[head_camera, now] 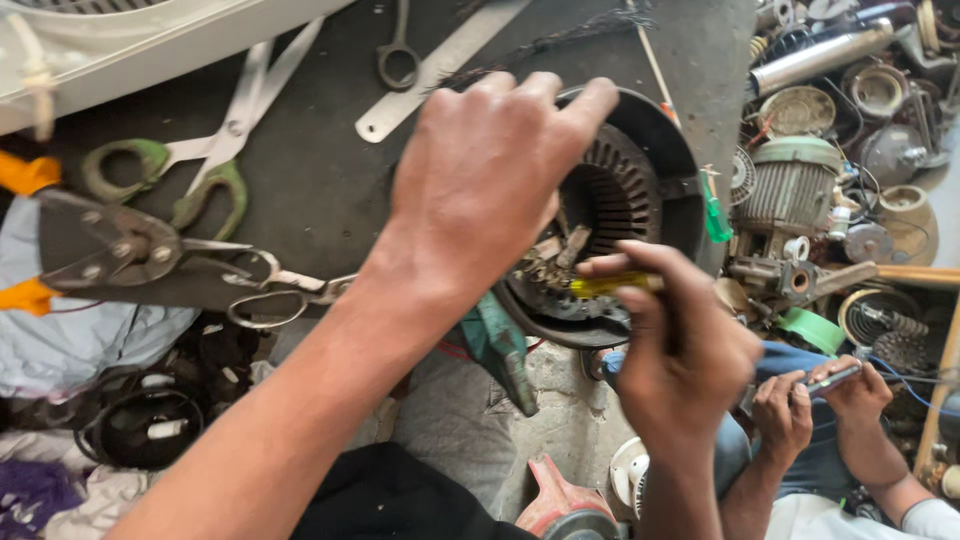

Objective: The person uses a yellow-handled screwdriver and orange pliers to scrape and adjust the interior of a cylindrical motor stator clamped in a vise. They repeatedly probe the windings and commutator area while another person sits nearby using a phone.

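Note:
A round black motor stator with a slotted core lies on the dark bench. My left hand rests on top of it, fingers curled over its upper rim, holding it in place. My right hand grips a yellow-handled tool, whose tip points left into the stator's bore, where frayed winding ends show. The hand hides most of the tool.
Green-handled scissors, tin snips, small scissors and a metal ruler lie on the left of the bench. Motor parts pile up at right. Another person's hands hold a small tool at lower right.

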